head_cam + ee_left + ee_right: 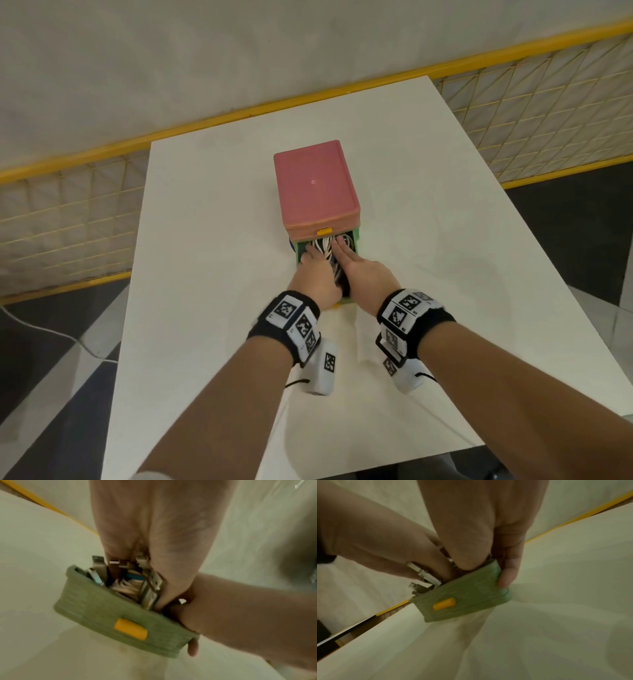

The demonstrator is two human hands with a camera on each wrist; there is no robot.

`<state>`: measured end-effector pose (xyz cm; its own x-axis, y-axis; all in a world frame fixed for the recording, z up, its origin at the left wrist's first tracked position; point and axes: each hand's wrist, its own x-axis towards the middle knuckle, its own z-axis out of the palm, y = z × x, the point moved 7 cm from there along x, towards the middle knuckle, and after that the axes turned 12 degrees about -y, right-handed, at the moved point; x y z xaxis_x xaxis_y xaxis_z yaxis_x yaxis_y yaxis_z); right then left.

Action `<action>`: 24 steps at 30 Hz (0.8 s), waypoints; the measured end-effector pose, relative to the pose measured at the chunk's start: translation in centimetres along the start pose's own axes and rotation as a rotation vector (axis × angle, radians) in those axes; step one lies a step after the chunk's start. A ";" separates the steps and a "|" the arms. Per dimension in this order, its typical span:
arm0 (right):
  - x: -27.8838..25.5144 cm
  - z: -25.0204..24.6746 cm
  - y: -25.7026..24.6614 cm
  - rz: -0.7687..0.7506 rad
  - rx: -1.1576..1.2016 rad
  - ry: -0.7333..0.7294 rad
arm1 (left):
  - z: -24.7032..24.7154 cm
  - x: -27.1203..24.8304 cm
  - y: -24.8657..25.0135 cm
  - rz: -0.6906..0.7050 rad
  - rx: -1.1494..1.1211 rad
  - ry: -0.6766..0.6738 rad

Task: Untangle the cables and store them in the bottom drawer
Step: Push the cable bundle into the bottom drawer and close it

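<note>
While bundled in the pulled-out green bottom drawer of a pink-topped drawer box, black and white cables lie pressed under flat-fingered left hand and right hand, side by side, mid white table.

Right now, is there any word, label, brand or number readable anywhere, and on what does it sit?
None can be read.
Wristbands on the left hand and right hand: black-and-white square marker patterns, with tiny characters beside them too small to read.
Pink drawer unit: one small ring mark on top, no text.
Green drawer: plain yellow tab only.
</note>
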<state>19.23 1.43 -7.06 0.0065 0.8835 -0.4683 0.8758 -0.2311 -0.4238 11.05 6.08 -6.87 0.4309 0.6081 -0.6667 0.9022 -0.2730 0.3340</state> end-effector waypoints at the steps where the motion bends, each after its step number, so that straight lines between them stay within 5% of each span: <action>1: -0.1 0.0 0.1 -0.011 -0.004 0.005 | 0.2 0.1 0.1 -0.016 -0.009 0.020; 9: -1.1 0.4 0.6 -0.078 0.078 0.100 | 0.0 1.1 0.6 0.023 -0.100 0.117; 15: -0.9 0.2 0.9 -0.058 0.042 0.076 | 0.8 0.0 -0.3 0.136 -0.209 0.011; 24: -1.3 0.2 0.6 -0.097 -0.030 0.153 | -0.7 0.4 0.6 0.086 0.193 -0.021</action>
<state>19.68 0.07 -6.88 -0.0071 0.9533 -0.3019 0.8899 -0.1317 -0.4367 11.72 6.73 -6.49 0.5053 0.5608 -0.6559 0.8482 -0.4628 0.2578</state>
